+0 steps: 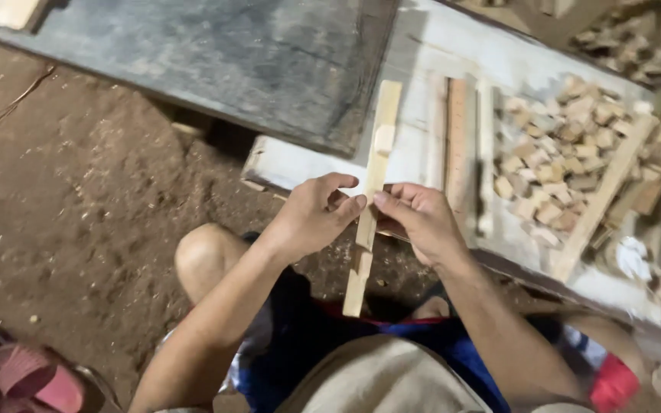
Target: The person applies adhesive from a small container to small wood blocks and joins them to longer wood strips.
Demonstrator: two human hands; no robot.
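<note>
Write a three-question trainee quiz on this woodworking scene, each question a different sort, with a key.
1. True or false: both hands, left hand and right hand, hold the wooden strip.
2. Multiple choice: the pile of small wood blocks lies A) on the dirt floor, B) on the white board, C) in the person's lap.
3. Fill in: beside the strip on the board lies a long wooden ____.

Key: 1 true; 2 B; 3 ruler.

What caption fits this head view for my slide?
Both hands, left and right, grip a pale wooden strip beside a pile of small wood blocks.
</note>
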